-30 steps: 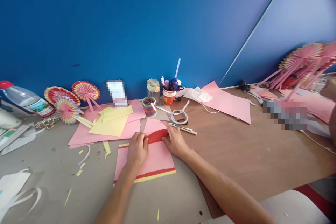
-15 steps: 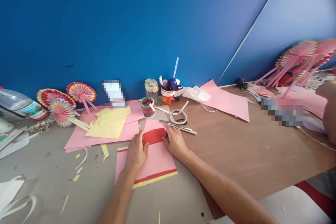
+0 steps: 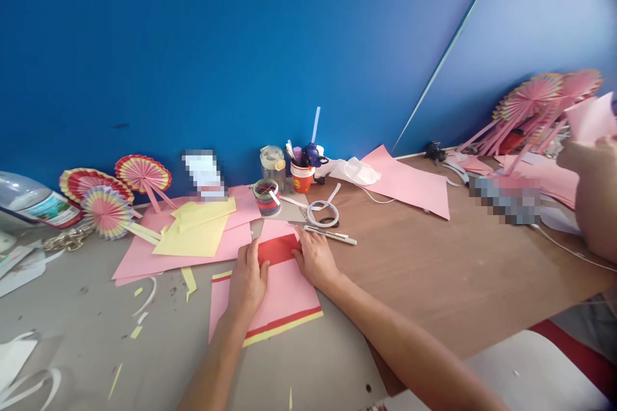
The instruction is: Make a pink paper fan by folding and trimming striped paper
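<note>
A pink paper sheet (image 3: 284, 292) with red and yellow strips along its edges lies on the table in front of me. Its far end is folded over, showing a red band (image 3: 278, 248). My left hand (image 3: 248, 279) lies flat on the sheet with its fingers pressing the left end of the fold. My right hand (image 3: 315, 259) presses flat on the right end of the fold. Neither hand grips anything.
Yellow sheets (image 3: 195, 231) on pink paper lie to the left, with finished paper fans (image 3: 108, 189) behind. A tape roll (image 3: 267, 196), orange pen cup (image 3: 301, 176), jar (image 3: 272, 160), white pen (image 3: 332, 236) and loose pink sheet (image 3: 409, 183) sit farther back. Another person's arm (image 3: 595, 196) is at right.
The fold of red paper, raised and curved a second ago, now lies pressed flat under both hands. The view has shifted slightly right. The other person at right now holds up pink paper.
</note>
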`<control>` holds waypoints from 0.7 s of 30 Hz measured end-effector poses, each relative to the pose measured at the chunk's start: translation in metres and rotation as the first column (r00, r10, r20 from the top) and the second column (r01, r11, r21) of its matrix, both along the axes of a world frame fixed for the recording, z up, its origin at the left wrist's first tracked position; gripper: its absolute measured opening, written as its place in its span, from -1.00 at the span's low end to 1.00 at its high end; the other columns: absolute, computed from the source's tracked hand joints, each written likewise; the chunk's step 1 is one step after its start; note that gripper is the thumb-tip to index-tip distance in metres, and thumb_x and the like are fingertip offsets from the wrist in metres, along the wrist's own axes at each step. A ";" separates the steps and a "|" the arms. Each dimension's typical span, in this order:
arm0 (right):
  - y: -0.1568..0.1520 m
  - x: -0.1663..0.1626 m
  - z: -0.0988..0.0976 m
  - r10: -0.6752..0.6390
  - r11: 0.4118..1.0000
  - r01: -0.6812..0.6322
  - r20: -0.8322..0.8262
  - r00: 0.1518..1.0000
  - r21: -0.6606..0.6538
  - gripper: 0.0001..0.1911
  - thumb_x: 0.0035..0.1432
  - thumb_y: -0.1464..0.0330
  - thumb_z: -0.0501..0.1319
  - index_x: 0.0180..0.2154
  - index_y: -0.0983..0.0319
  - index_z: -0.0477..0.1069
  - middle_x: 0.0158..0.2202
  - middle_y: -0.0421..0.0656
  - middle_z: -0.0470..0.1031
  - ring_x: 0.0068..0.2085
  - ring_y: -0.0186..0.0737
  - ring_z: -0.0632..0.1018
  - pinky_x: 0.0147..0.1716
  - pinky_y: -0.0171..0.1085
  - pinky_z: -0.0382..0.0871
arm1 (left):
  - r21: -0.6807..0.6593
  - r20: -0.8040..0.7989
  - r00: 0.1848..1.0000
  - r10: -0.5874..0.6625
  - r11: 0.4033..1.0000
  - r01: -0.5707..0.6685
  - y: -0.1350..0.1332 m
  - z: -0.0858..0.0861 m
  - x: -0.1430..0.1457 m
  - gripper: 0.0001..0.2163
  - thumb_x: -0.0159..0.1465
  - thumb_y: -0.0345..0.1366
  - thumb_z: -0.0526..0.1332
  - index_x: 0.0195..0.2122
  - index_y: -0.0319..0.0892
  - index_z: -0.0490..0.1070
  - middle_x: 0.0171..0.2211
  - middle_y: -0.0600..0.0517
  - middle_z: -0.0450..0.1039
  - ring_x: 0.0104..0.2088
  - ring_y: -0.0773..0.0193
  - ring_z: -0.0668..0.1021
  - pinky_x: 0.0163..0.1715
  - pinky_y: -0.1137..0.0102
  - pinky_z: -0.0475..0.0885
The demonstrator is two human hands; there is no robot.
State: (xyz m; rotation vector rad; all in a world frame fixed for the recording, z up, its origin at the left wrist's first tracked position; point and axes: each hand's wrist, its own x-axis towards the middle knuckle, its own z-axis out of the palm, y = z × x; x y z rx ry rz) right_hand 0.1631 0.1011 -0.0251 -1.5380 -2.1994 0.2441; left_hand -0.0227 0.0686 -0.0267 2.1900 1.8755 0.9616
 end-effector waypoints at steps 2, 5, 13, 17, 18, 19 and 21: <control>0.001 -0.001 0.001 -0.007 1.000 0.007 0.006 1.000 -0.010 -0.46 0.17 0.43 0.11 0.19 0.40 0.19 -0.13 0.08 0.52 -0.09 0.07 0.44 -0.05 -0.04 0.25 | 0.031 0.018 1.000 -0.004 1.000 0.004 -0.001 0.001 -0.001 -0.59 0.28 -0.41 0.03 0.17 -0.23 0.13 -0.04 -0.19 0.28 -0.07 0.09 0.47 -0.09 0.17 0.46; 0.002 -0.001 0.001 -0.019 1.000 0.019 0.007 1.000 -0.018 -0.46 0.17 0.42 0.11 0.19 0.38 0.19 -0.11 0.09 0.51 -0.07 0.08 0.44 -0.05 -0.03 0.26 | 0.092 0.030 0.999 -0.035 0.995 0.032 -0.003 0.002 -0.008 -0.70 0.29 -0.46 -0.03 0.00 -0.20 0.32 -0.10 -0.13 0.32 -0.07 0.14 0.47 -0.07 0.23 0.45; 0.003 -0.001 -0.002 -0.027 1.000 0.027 0.006 1.000 -0.013 -0.45 0.18 0.39 0.12 0.19 0.39 0.20 -0.05 0.12 0.49 -0.04 0.08 0.44 -0.01 -0.02 0.24 | 0.061 -0.064 0.985 -0.158 0.985 0.162 -0.005 0.004 -0.026 -0.62 0.19 -0.59 -0.05 -0.25 -0.11 0.51 -0.29 -0.03 0.44 -0.22 0.19 0.47 -0.17 0.28 0.45; 0.003 -0.001 -0.002 -0.024 1.000 0.024 0.007 1.000 -0.019 -0.45 0.18 0.39 0.12 0.20 0.37 0.18 -0.07 0.10 0.50 -0.06 0.08 0.45 -0.03 -0.03 0.25 | 0.038 -0.114 0.969 -0.220 0.974 0.226 -0.005 0.004 -0.019 -0.56 0.18 -0.61 -0.05 -0.20 -0.05 0.54 -0.31 -0.01 0.46 -0.29 0.21 0.44 -0.21 0.28 0.44; 0.003 -0.001 -0.002 -0.022 0.999 0.023 0.007 1.000 -0.023 -0.45 0.18 0.39 0.12 0.20 0.38 0.18 -0.06 0.10 0.50 -0.06 0.08 0.45 -0.03 -0.03 0.25 | 0.036 -0.123 0.965 -0.230 0.971 0.236 -0.005 0.004 -0.018 -0.55 0.17 -0.62 -0.05 -0.19 -0.04 0.54 -0.32 0.00 0.46 -0.30 0.20 0.43 -0.21 0.28 0.43; 0.003 -0.001 -0.001 -0.021 0.999 0.021 0.008 1.000 -0.027 -0.45 0.18 0.39 0.12 0.20 0.38 0.19 -0.06 0.11 0.49 -0.05 0.09 0.45 -0.04 -0.03 0.25 | 0.036 -0.131 0.963 -0.237 0.969 0.243 -0.006 0.004 -0.017 -0.55 0.17 -0.62 -0.05 -0.19 -0.04 0.54 -0.31 -0.01 0.46 -0.29 0.20 0.43 -0.21 0.28 0.43; 0.003 -0.001 -0.001 -0.019 0.999 0.019 0.006 1.000 -0.028 -0.45 0.17 0.39 0.12 0.19 0.39 0.19 -0.05 0.10 0.49 -0.05 0.09 0.44 -0.03 -0.03 0.25 | 0.037 -0.149 0.959 -0.242 0.968 0.250 -0.006 0.004 -0.017 -0.56 0.17 -0.62 -0.04 -0.19 -0.04 0.54 -0.31 -0.01 0.46 -0.28 0.18 0.44 -0.21 0.27 0.41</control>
